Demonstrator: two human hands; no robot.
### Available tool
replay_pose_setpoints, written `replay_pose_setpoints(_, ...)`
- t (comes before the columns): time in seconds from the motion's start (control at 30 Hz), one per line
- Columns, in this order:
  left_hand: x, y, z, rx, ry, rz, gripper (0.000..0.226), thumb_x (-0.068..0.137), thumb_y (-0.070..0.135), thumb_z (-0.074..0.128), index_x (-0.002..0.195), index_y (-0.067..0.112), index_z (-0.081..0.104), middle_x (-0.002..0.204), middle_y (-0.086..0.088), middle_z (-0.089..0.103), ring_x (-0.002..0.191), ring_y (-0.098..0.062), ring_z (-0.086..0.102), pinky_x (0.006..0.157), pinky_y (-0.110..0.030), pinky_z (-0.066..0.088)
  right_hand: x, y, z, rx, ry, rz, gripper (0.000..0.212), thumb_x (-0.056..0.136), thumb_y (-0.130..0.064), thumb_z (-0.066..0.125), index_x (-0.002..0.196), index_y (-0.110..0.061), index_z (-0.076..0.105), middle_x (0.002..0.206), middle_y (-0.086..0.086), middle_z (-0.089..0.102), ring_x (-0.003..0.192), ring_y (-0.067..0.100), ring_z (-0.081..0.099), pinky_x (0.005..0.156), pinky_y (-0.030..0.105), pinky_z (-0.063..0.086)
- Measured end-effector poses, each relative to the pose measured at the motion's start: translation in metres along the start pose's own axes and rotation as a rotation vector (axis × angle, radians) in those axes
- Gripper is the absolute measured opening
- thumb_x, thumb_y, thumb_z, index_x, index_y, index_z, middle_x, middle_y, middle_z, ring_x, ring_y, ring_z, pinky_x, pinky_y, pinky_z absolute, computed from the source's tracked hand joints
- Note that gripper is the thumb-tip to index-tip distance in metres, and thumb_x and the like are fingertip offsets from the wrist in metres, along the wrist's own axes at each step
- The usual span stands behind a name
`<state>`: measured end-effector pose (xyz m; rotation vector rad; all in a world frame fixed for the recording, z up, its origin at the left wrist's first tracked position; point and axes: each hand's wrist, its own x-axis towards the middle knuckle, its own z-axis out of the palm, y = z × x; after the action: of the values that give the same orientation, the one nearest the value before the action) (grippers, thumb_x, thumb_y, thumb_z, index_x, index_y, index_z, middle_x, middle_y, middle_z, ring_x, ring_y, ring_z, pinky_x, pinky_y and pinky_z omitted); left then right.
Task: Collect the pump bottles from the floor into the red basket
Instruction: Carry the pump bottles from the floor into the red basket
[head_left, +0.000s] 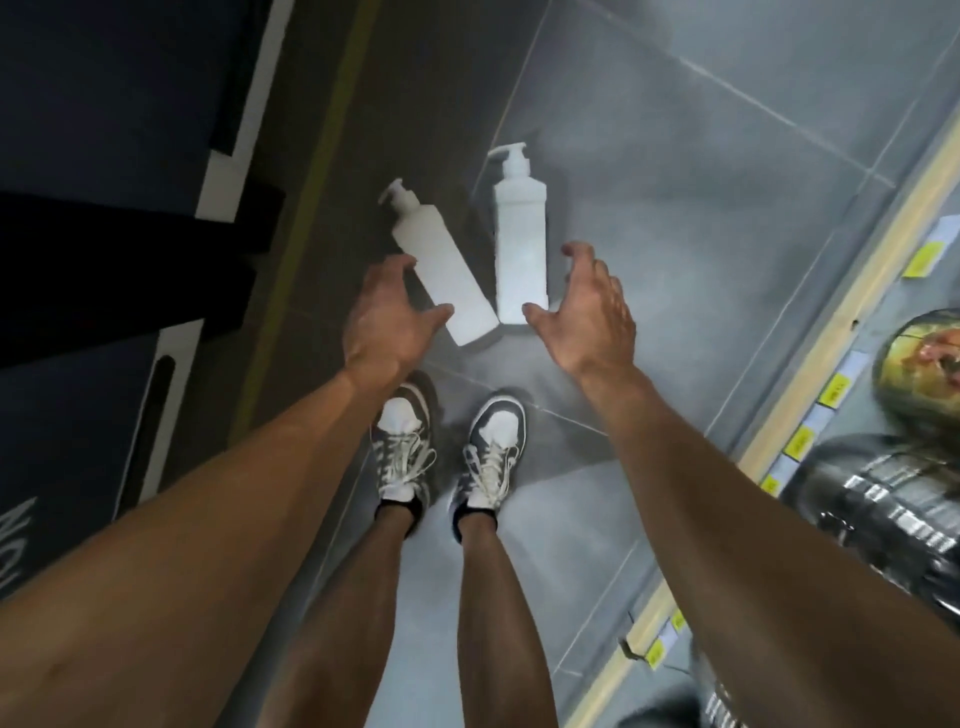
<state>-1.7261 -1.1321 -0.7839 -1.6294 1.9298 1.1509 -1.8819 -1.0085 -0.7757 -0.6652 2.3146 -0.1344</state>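
Note:
Two white pump bottles lie on the grey tiled floor ahead of my feet, pumps pointing away from me. The left bottle (439, 267) lies slanted, its base touching the base of the right bottle (521, 244), which lies straight. My left hand (387, 317) hovers open over the lower end of the left bottle, thumb and fingers spread either side of it. Just right of the right bottle's base, my right hand (587, 312) is also open, with fingers curled. Neither hand holds anything. No red basket is in view.
My two grey-and-white sneakers (447, 452) stand just behind the bottles. A shelf edge with yellow price tags (800, 441) and packaged goods runs along the right. Dark fixtures with white trim (228, 130) line the left, beside a yellow floor stripe.

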Motion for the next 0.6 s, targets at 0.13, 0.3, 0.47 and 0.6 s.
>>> replay_pose_setpoints(0.13, 0.048, -0.008, 0.034, -0.121, -0.054, -0.137, 0.082, 0.082, 0.039, 0.081, 0.149, 0.019, 0.038, 0.150, -0.008, 0.044, 0.136, -0.031, 0.045, 0.109, -0.042, 0.041, 0.041, 0.014, 0.038, 0.020, 0.018, 0.028, 0.071, 0.085, -0.041, 0.077, 0.141, -0.018, 0.040, 0.133, 0.009, 0.057, 0.122, 0.031, 0.053, 0.096, 0.044, 0.047)
replay_pose_setpoints(0.3, 0.100, -0.007, 0.073, -0.351, -0.010, -0.364, 0.092, 0.078, 0.042, 0.084, 0.149, 0.013, 0.034, 0.145, -0.011, 0.049, 0.132, -0.035, 0.049, 0.107, -0.045, 0.045, 0.078, 0.022, 0.078, 0.063, 0.005, 0.051, 0.082, 0.083, -0.043, 0.079, 0.147, -0.019, 0.034, 0.139, 0.008, 0.052, 0.125, 0.031, 0.052, 0.099, 0.045, 0.047)
replay_pose_setpoints(0.47, 0.119, -0.008, 0.109, -0.410, 0.137, -0.472, 0.100, 0.077, 0.050, 0.081, 0.153, 0.014, 0.027, 0.150, -0.014, 0.039, 0.136, -0.038, 0.042, 0.107, -0.049, 0.042, 0.100, 0.025, 0.101, 0.112, 0.034, 0.102, 0.092, 0.081, -0.045, 0.081, 0.151, -0.020, 0.027, 0.149, 0.007, 0.043, 0.133, 0.031, 0.047, 0.104, 0.046, 0.045)
replay_pose_setpoints(0.6, 0.130, -0.010, 0.133, -0.441, 0.127, -0.561, 0.109, 0.072, 0.053, 0.084, 0.153, 0.015, 0.023, 0.151, -0.015, 0.034, 0.136, -0.038, 0.040, 0.105, -0.050, 0.040, 0.116, 0.026, 0.115, 0.113, 0.047, 0.148, 0.100, 0.080, -0.046, 0.082, 0.154, -0.018, 0.022, 0.151, 0.010, 0.041, 0.136, 0.033, 0.044, 0.102, 0.048, 0.044)
